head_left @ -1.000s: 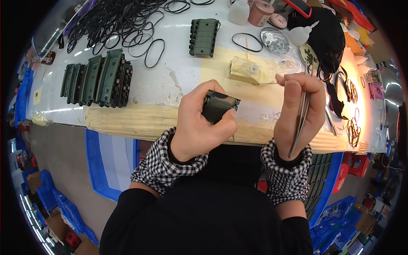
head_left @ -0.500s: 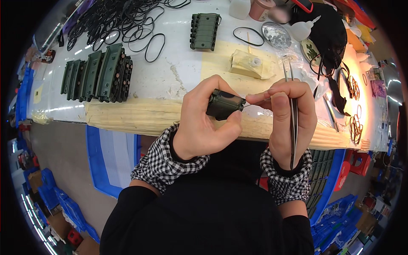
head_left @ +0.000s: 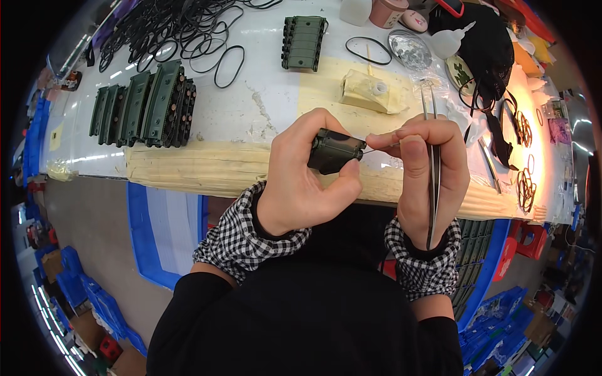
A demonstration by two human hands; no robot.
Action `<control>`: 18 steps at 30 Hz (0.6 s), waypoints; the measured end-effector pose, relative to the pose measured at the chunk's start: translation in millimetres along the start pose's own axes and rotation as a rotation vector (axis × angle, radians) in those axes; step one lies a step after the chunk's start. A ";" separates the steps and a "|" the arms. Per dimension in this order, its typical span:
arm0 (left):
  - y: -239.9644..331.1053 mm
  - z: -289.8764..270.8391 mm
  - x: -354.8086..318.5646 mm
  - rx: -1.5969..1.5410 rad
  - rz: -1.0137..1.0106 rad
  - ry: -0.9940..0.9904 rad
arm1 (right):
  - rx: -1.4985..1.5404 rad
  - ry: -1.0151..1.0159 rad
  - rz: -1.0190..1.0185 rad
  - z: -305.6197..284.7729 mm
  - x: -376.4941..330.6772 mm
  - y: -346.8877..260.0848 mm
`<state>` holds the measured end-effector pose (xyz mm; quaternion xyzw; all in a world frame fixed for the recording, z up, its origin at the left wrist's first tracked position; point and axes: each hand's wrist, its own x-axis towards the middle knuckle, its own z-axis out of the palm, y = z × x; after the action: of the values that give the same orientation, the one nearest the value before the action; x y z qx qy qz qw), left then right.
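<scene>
My left hand (head_left: 291,178) is closed around a small dark green model tank hull (head_left: 335,150), its fingers behind it and its thumb at the near edge. Opposite its right end, my right hand (head_left: 433,163) pinches a thin, wire-like piece (head_left: 374,150) between thumb and forefinger. The piece points at the hull's end; whether it enters a hole is too small to tell. A pair of metal tweezers (head_left: 434,194) is also held in my right hand, lying along the palm with its tips pointing away from me.
Several green hulls with wheels (head_left: 166,106) stand in a row at the left, and another hull (head_left: 303,44) lies farther back. Black rubber loops (head_left: 182,31) are heaped at the far left. A taped block (head_left: 367,93), a dish of small parts (head_left: 411,50) and a squeeze bottle (head_left: 453,41) sit beyond my hands.
The hull and my left hand have shifted slightly to the right. My right hand keeps its pinch and the tweezers, almost in the same place.
</scene>
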<state>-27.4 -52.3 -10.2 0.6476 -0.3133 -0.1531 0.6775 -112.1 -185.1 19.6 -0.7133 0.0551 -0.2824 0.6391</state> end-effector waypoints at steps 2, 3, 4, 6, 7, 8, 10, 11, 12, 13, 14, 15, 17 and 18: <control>0.2 0.1 -0.5 0.005 0.006 0.002 | -0.019 -0.001 -0.007 0.0 0.1 -0.3; 0.3 0.5 -0.5 0.006 0.009 0.001 | -0.032 0.002 -0.012 -0.3 0.1 -0.9; 0.3 1.0 -0.3 0.004 0.009 0.000 | -0.045 0.004 -0.017 -0.6 0.0 -1.3; 0.0 1.4 -0.4 0.002 0.008 0.002 | -0.085 0.006 -0.025 -1.3 -0.7 -1.4; -0.1 1.2 -0.7 0.003 0.006 0.002 | -0.104 0.005 -0.030 -1.5 -0.9 -1.0; -0.1 0.8 -1.0 0.004 0.004 0.003 | -0.117 0.001 -0.039 -1.7 -0.9 -0.5; 0.2 0.9 -0.5 0.002 0.000 0.001 | -0.146 -0.002 -0.059 -2.8 -0.8 0.0; 0.3 0.9 -0.3 0.001 -0.002 0.002 | -0.149 -0.004 -0.065 -2.8 -0.3 0.5; 0.4 0.9 -0.4 -0.001 -0.006 0.003 | -0.152 -0.005 -0.071 -2.8 -0.1 1.1; 0.4 0.9 -0.6 -0.001 -0.010 0.001 | -0.149 -0.001 -0.070 -2.5 0.0 1.1; 0.4 0.9 -1.0 -0.001 -0.014 0.000 | -0.147 0.002 -0.066 -2.2 -0.3 1.0; 0.1 0.7 -1.0 0.000 -0.017 -0.001 | -0.139 0.010 -0.056 -1.3 -0.4 0.2; -0.9 -0.4 -1.0 0.019 0.001 -0.003 | -0.122 0.016 -0.043 -0.5 -0.1 0.4; -1.0 -0.6 -0.9 0.027 0.010 -0.006 | -0.116 0.017 -0.041 -0.5 -0.1 0.6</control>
<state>-27.4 -51.3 -11.4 0.6546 -0.3205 -0.1475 0.6686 -112.2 -185.6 19.0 -0.7477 0.0624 -0.2978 0.5902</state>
